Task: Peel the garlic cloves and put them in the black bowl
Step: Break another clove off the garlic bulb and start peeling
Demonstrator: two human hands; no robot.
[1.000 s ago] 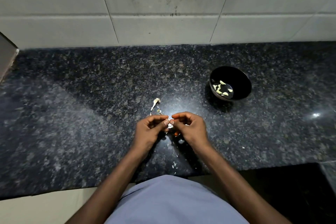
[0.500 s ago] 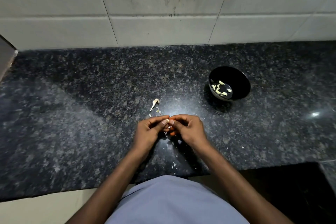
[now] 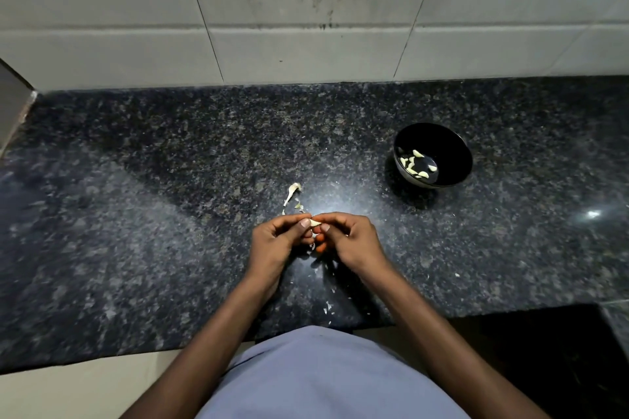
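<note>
Hands meet mid-counter: left hand (image 3: 277,241) and right hand (image 3: 350,240) both pinch one garlic clove (image 3: 315,223) between curled fingertips. Peel scraps (image 3: 293,193) just beyond. Black bowl (image 3: 452,160) far right, peeled cloves (image 3: 416,165) inside.

Looked all over and honestly there's nothing readable here, no labels, brands, numbers or signs on anything, top to bottom of the frame.
</note>
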